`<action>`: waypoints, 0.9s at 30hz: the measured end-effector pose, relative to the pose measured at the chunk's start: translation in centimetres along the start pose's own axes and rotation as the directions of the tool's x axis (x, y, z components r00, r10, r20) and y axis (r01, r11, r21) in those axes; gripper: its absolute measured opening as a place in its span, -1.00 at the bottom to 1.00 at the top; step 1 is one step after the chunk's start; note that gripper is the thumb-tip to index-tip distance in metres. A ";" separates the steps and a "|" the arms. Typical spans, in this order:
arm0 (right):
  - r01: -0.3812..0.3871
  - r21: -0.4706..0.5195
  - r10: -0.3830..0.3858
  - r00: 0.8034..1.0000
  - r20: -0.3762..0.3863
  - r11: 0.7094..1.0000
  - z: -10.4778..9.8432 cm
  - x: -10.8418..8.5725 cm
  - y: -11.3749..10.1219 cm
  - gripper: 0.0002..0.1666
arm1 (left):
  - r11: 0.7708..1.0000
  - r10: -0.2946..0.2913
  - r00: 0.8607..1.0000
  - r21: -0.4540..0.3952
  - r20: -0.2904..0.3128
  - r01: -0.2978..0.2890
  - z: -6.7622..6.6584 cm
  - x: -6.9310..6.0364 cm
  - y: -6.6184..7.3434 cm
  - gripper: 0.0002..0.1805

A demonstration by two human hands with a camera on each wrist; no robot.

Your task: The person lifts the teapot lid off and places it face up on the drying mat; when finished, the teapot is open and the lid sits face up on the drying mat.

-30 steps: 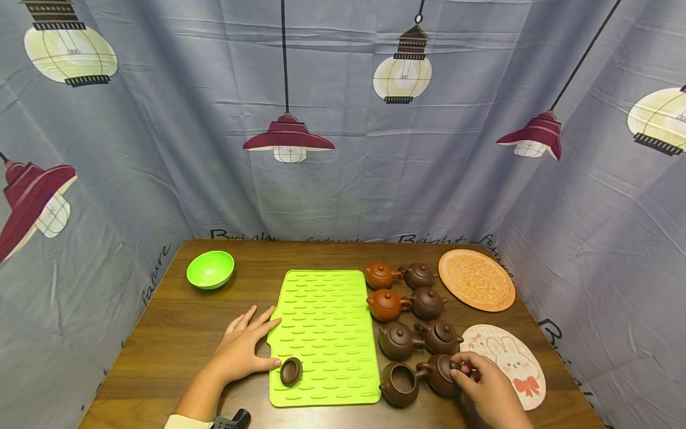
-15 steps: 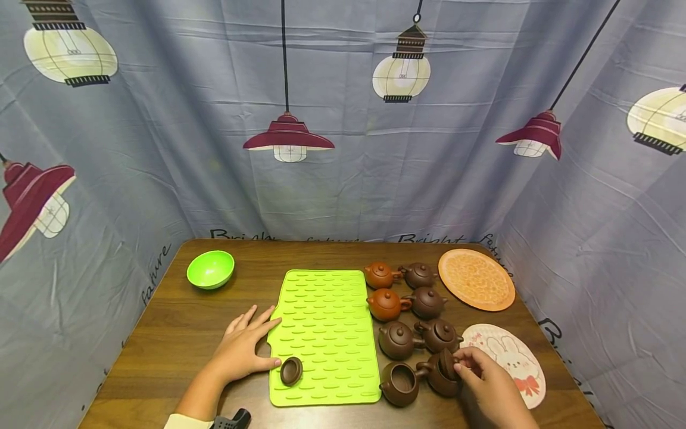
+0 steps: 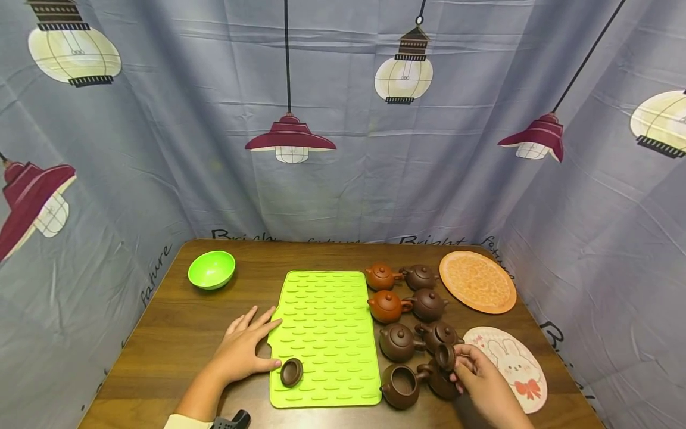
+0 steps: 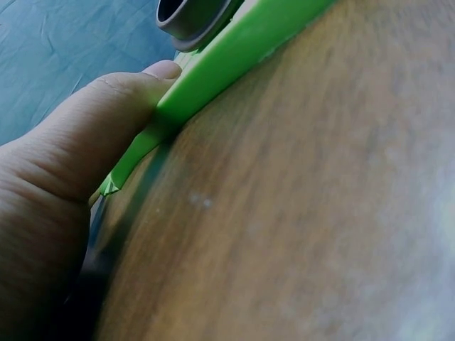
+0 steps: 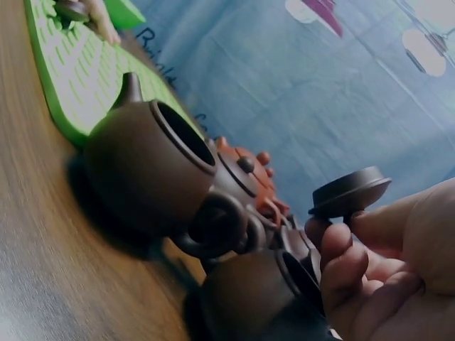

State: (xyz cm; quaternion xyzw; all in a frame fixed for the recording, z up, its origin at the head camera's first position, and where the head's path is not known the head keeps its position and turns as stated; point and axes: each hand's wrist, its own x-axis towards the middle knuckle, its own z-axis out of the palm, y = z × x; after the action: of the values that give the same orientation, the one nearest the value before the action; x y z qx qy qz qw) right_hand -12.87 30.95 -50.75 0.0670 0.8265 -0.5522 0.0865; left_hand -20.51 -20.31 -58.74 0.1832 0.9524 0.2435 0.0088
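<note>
My right hand (image 3: 485, 381) pinches a dark brown teapot lid (image 5: 350, 190) by its knob, the lid's underside tipped up. It is held just above a brown teapot (image 3: 442, 387), whose uncovered mouth shows in the right wrist view. Left of that pot stands another lidless brown teapot (image 5: 146, 174). My left hand (image 3: 241, 350) lies with fingers spread on the left edge of the lime-green mat (image 3: 327, 333), thumb tip on its rim in the left wrist view. Close to that thumb, a second brown lid (image 3: 292, 373) lies upside down on the mat.
Behind the two lidless pots stand several lidded teapots, including brown ones (image 3: 399, 341) and an orange-red one (image 3: 386, 305). To the right lie an orange round mat (image 3: 477, 281) and a rabbit-print round mat (image 3: 511, 363). A green bowl (image 3: 211, 269) stands back left.
My right hand has lifted the lid off the front right teapot and turned its underside up. My left hand has stayed in place on the mat's edge.
</note>
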 end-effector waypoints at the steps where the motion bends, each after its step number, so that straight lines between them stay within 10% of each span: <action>1: 0.019 0.060 -0.021 0.999 0.024 0.998 0.1 0.0 0.0 -0.67 | 1.000 0.001 1.000 0.001 0.000 -0.001 0.0 0.0 0.0 0.09; 6: 0.120 0.311 -0.183 0.966 0.185 0.943 0.4 -0.1 0.3 -0.68 | 1.000 -0.002 1.000 0.002 0.006 0.002 0.0 0.0 -0.1 0.09; 12: 0.014 0.527 -0.223 0.915 0.335 0.850 1.3 0.1 0.2 -0.73 | 1.000 -0.004 1.000 0.005 0.008 0.004 0.1 0.0 -0.1 0.09; 27: -0.090 0.636 -0.199 0.908 0.369 0.767 5.2 0.8 -1.3 -0.73 | 1.000 0.012 1.000 0.000 -0.012 -0.012 0.1 -0.1 -0.1 0.08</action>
State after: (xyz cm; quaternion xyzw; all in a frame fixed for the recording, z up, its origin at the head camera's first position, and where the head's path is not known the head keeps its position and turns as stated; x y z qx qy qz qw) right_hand -13.57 25.65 -51.76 -0.0512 0.5525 -0.8035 0.2157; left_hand -20.40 -20.39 -58.89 0.1877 0.9512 0.2448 0.0018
